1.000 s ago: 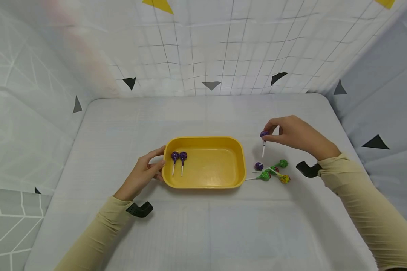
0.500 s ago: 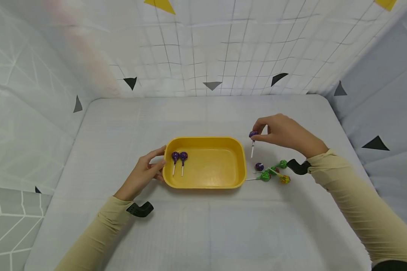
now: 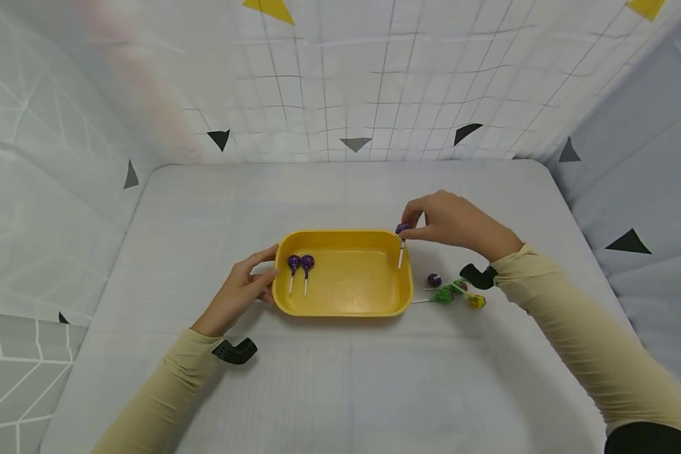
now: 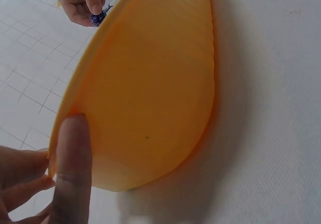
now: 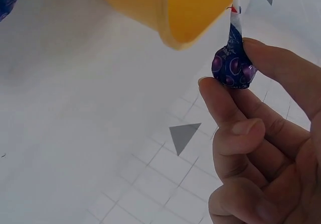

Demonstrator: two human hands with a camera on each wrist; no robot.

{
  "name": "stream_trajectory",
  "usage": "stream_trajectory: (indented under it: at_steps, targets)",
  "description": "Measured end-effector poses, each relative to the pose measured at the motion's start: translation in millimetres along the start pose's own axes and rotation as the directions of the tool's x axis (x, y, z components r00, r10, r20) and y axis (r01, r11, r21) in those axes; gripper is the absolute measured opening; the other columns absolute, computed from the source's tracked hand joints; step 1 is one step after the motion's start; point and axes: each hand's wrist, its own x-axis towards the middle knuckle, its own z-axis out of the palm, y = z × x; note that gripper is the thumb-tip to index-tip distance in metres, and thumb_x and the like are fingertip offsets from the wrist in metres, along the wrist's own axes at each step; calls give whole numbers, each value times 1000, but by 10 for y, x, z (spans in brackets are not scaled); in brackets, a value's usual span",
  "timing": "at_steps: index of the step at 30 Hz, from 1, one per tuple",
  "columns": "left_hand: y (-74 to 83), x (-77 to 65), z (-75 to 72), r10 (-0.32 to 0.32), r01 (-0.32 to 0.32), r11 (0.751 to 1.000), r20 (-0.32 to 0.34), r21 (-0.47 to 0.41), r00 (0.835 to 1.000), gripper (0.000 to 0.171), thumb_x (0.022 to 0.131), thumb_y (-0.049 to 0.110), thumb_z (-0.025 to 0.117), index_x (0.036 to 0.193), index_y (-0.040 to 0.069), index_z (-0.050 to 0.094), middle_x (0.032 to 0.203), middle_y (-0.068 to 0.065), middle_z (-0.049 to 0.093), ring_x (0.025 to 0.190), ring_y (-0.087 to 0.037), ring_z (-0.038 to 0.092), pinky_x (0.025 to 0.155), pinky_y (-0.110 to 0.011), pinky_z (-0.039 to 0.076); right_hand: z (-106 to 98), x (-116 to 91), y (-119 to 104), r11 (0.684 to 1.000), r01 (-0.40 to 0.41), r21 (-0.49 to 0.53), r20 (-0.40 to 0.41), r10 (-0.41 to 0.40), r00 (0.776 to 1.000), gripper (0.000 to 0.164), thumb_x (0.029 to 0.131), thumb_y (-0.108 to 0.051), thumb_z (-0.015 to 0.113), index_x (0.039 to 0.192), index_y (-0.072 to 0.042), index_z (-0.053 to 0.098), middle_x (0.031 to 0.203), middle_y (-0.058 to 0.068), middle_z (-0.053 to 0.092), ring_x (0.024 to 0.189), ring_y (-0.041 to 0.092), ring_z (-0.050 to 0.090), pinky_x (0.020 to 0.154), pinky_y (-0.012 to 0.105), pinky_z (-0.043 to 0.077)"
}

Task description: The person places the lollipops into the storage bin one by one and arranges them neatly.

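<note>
Head camera looks down; close wrist views share the yellow tray (image 3: 352,284).

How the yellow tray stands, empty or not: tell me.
Not empty: the head view shows two purple lollipops lying in the yellow tray, near the left hand.

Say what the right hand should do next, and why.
I'd probably move the held purple lollipop slightly left, toward the two purple lollipops: the right hand pinches its head near the far right corner of the yellow tray, while that pair lies side by side at the left end.
</note>
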Motion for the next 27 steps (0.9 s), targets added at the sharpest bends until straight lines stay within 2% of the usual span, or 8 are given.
stream_trajectory:
  at_steps: [17,27]
  targets:
    - [-1,4,-8,0,0,1000,-2,4,1000,55,109,21,54,162,18,37,165,-12,35,75,-16,70,72,-30,65,29,261,-337,999,36,-39,111,-32,993,19,92,-35,80,98,-18,78,97,-4,78,92,18,67,84,38,60]
    - [-29,14,-16,13,-13,1000,6,5,1000,56,109,23,54,162,18,36,164,-11,36,74,-17,70,72,-32,66,91,397,-473,997,64,-46,137,-58,989,17,92,-35,79,98,-19,79,96,-4,79,93,19,66,83,37,59]
